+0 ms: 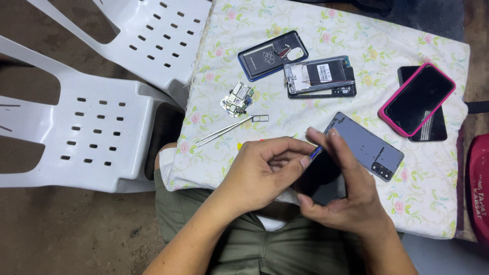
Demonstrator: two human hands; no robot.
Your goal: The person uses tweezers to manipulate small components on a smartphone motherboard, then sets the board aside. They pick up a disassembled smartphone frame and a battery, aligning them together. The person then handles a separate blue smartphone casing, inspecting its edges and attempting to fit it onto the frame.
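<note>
My left hand point(265, 173) pinches a small blue pick point(316, 152) between thumb and forefinger, its tip at the edge of a dark phone body point(320, 179). My right hand point(346, 196) cradles that phone body from below and from the right, with its fingers raised along the edge. A grey-blue phone back cover point(371, 146) with a camera cutout lies on the floral cloth point(305, 30) just behind my right fingers. Whether it still touches the phone body is hidden by the fingers.
On the cloth lie metal tweezers point(224, 131), a SIM tray point(261, 118), a small circuit board point(237, 99), a dark back cover with a blue rim point(272, 53), an opened phone frame point(320, 76) and a pink-cased phone point(418, 99). White plastic chairs point(102, 127) stand left.
</note>
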